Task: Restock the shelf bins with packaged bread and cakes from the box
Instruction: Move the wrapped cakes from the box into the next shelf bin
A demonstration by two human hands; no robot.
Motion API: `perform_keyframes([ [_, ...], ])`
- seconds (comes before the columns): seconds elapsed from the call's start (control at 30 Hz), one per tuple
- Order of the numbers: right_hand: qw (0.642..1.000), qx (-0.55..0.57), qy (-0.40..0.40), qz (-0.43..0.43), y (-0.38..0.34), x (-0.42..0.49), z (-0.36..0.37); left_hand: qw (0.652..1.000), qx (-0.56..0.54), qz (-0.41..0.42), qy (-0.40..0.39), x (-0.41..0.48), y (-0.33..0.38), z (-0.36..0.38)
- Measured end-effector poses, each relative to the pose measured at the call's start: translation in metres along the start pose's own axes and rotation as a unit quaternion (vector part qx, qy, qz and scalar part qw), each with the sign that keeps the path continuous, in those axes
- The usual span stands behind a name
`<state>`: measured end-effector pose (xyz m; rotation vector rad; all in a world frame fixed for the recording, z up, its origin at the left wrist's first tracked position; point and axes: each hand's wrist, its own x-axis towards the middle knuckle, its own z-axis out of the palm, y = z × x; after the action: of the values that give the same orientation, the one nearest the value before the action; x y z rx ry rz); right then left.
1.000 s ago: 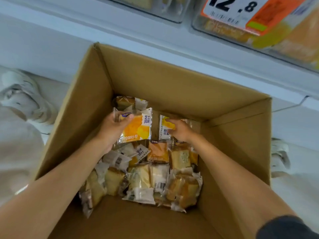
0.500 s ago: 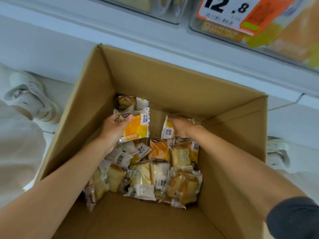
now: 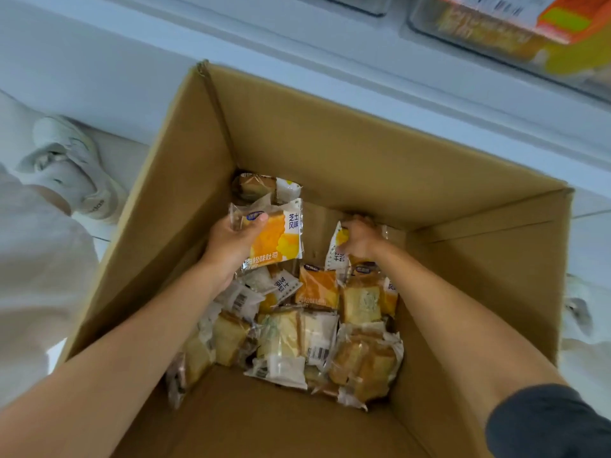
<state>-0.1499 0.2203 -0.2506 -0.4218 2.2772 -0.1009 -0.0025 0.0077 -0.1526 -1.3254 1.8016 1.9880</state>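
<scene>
We are finding both hands inside the open cardboard box [image 3: 330,153]. The left hand [image 3: 231,246] is holding an orange packet [image 3: 277,239] of bread. Its grip is clamped on the packet's left edge, with the thumb lying across the front. This packet is sitting raised above the others, near the box's far left corner. The right hand [image 3: 358,238] is curling over a second packet [image 3: 335,256] close to the box's far wall. Its grip is clamped on that packet's top. A loose pile of wrapped bread and cakes [image 3: 297,328] is covering the box floor from the far wall toward the near edge. Beyond the box's far right corner, a shelf bin [image 3: 479,31] is showing yellow goods, too blurred for us to read. A white shoe [image 3: 69,163] is resting on the floor, left of the box.
</scene>
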Motion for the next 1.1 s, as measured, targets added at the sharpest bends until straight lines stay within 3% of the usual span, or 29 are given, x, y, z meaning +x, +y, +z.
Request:
perform_keyframes([
  [0.13, 0.998, 0.016, 0.012, -0.059, -0.005, -0.030, -0.024, 1.000, 0.003, -0.002, 0.001, -0.003, 0.003, 0.000],
  [0.2, 0.988, 0.116, 0.044, -0.087, -0.011, -0.061, -0.047, 1.000, -0.012, 0.007, 0.009, -0.010, 0.012, 0.000],
  [0.33, 0.934, 0.317, 0.111, -0.122, -0.031, -0.147, -0.100, 0.999, -0.044, 0.016, -0.010, -0.038, 0.037, -0.003],
  [0.37, 0.905, 0.383, 0.125, -0.135, -0.036, -0.166, -0.109, 0.998, -0.048, 0.018, -0.025, -0.048, 0.044, -0.003],
  [0.47, 0.758, 0.631, 0.115, -0.119, -0.047, -0.206, -0.114, 0.989, -0.093, 0.043, -0.104, -0.082, 0.063, 0.008],
  [0.5, 0.726, 0.669, 0.122, -0.102, -0.052, -0.216, -0.111, 0.983, -0.110, 0.040, -0.142, -0.094, 0.072, 0.013],
  [0.57, 0.692, 0.704, 0.146, -0.063, -0.061, -0.231, -0.103, 0.969, -0.128, 0.027, -0.210, -0.116, 0.088, 0.023],
  [0.67, 0.631, 0.757, 0.167, -0.036, -0.069, -0.246, -0.097, 0.950, -0.140, 0.070, -0.269, -0.150, 0.111, 0.040],
  [0.7, 0.632, 0.754, 0.173, -0.039, -0.069, -0.251, -0.098, 0.953, -0.133, 0.089, -0.258, -0.158, 0.119, 0.045],
  [0.73, 0.658, 0.728, 0.189, -0.045, -0.067, -0.258, -0.102, 0.960, -0.125, 0.108, -0.228, -0.162, 0.124, 0.049],
  [0.8, 0.752, 0.607, 0.251, -0.053, -0.056, -0.279, -0.120, 0.967, -0.073, 0.152, -0.189, -0.164, 0.135, 0.052],
  [0.87, 0.839, 0.412, 0.345, -0.083, -0.041, -0.303, -0.146, 0.958, -0.003, 0.204, -0.200, -0.165, 0.153, 0.051],
  [0.93, 0.899, 0.177, 0.376, -0.140, -0.031, -0.329, -0.174, 0.936, 0.057, 0.238, -0.252, -0.175, 0.174, 0.056],
  [1.0, 0.921, 0.022, 0.349, -0.173, -0.032, -0.345, -0.199, 0.909, 0.103, 0.269, -0.301, -0.185, 0.193, 0.070],
  [1.1, 0.928, 0.001, 0.338, -0.158, -0.030, -0.359, -0.231, 0.862, 0.147, 0.339, -0.347, -0.204, 0.220, 0.096],
])
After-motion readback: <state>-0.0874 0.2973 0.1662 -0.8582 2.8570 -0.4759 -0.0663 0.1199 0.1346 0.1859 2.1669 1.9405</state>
